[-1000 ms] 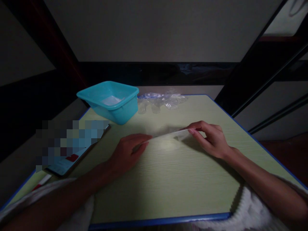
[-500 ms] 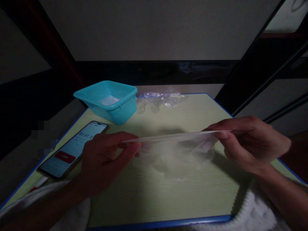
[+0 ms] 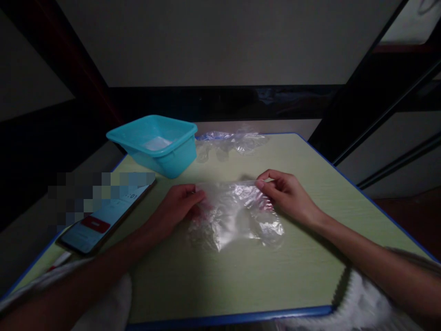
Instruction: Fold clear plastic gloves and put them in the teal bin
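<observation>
A thin, clear, crinkled plastic bag (image 3: 230, 216) is stretched between my two hands over the table. My left hand (image 3: 181, 204) pinches its far left corner between thumb and fingers. At the far right corner, my right hand (image 3: 287, 195) grips the edge the same way. The lower part of the bag spreads towards me, shiny and wrinkled, with rounded lobes at both sides. Whether it rests on the tabletop is hard to tell. Some of my left fingers are behind the plastic.
A turquoise plastic basket (image 3: 179, 158) with something white inside stands at the back left. Beside it lies more crumpled clear plastic (image 3: 241, 141). A phone (image 3: 103, 220) with a lit screen is left of my left hand. The pale table (image 3: 220, 285) has a blue edge.
Both hands have moved away from me, and my right hand has come inward to the left. The bag has swung from a taut, nearly edge-on view to a slacker, flatter spread.
</observation>
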`<move>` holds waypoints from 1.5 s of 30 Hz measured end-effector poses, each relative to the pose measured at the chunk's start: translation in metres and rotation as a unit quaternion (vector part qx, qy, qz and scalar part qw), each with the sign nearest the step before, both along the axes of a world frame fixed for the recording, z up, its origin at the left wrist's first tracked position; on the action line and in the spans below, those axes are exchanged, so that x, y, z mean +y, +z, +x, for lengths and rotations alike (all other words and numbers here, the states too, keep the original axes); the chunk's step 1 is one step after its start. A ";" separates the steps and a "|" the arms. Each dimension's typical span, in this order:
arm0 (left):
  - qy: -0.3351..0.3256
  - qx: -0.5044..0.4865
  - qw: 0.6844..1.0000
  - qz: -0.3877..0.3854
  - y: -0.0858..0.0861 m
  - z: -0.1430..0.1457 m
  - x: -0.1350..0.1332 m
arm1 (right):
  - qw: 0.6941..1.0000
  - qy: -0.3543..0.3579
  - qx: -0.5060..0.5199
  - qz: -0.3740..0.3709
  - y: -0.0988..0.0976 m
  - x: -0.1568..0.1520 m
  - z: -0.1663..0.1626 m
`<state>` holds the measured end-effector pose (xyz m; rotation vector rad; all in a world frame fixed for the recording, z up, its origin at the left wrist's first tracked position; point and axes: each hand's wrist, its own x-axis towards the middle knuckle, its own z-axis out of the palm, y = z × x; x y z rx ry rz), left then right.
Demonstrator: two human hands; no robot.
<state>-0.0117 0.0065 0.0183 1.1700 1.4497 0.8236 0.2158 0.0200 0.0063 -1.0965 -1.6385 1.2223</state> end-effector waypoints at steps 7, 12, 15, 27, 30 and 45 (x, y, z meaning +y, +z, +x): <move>-0.004 0.045 0.999 -0.011 -0.006 0.003 0.009 | 1.000 -0.017 -0.020 0.002 -0.014 0.011 0.000; -0.014 0.068 0.998 0.002 -0.006 0.003 0.010 | 0.999 -0.011 -0.025 0.037 -0.016 0.016 0.001; -0.019 0.081 0.997 0.008 -0.007 0.002 0.010 | 0.999 -0.019 -0.033 0.036 -0.016 0.018 0.001; -0.069 0.119 0.990 -0.036 -0.005 -0.026 0.031 | 0.993 0.099 -0.009 -0.066 -0.013 0.001 -0.009; -0.086 0.125 0.987 -0.048 -0.006 -0.034 0.035 | 0.988 0.128 0.006 -0.086 -0.014 -0.006 -0.013; -0.013 0.126 0.992 0.006 0.000 -0.016 0.029 | 0.976 0.043 -0.186 0.107 -0.010 0.007 0.001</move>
